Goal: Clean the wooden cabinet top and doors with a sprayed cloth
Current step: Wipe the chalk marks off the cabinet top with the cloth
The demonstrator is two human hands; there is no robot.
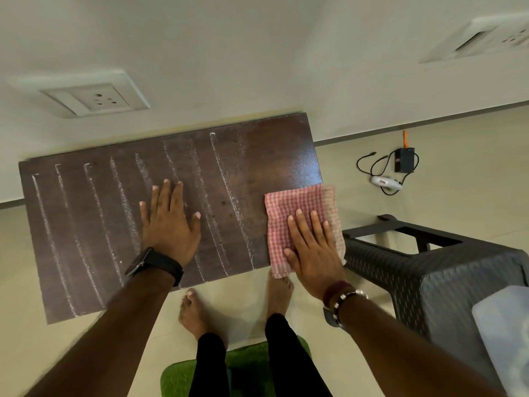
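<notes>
Both hands lie flat: the left hand (169, 222) bare on the cabinet top (94, 224), the right hand (310, 247) pressing the checked cloth (286, 207) at its right end. The cloth seems to overhang the edge, so it may slip off, and the white dust lines (229, 196) could smear.

The single head camera looks steeply down, close over the cabinet top (171, 219) against the wall (200, 53).

Cloth (297, 222) on cabinet top's (94, 224) right end
</notes>
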